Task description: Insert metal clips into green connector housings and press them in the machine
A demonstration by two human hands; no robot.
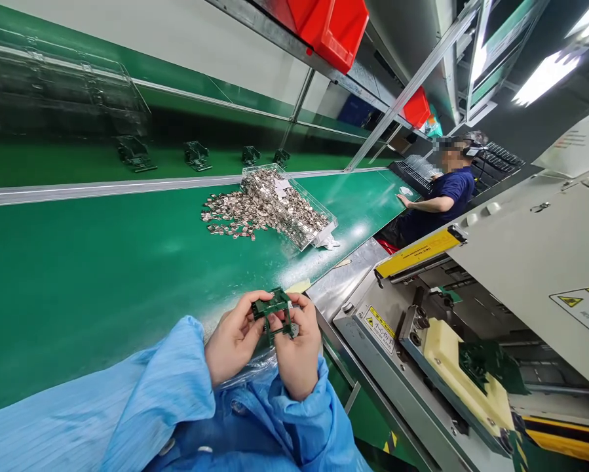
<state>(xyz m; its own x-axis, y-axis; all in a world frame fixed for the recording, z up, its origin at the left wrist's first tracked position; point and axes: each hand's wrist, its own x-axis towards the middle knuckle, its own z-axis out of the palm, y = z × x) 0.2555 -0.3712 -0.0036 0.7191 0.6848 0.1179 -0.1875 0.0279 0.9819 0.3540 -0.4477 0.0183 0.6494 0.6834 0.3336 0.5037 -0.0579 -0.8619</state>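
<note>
Close to my body, both hands grip one dark green plastic frame point(274, 303) with openings through it. My left hand point(232, 341) pinches its left side between thumb and fingers. On the other side my right hand point(298, 344) has its thumb against the frame and its fingers around the right end. Some fingertips are hidden behind the part. Beyond my hands, a heap of small shiny metal pieces point(235, 210) spills out of a clear plastic tray point(331, 226) lying on the green work surface point(102, 282).
Several similar dark green parts point(196, 155) stand along the back ledge, near clear trays point(53, 92) at left. A machine point(382, 328) with a cream fixture point(444, 351) is at right. Red bins point(336, 29) hang overhead. A co-worker point(446, 190) sits farther along the bench.
</note>
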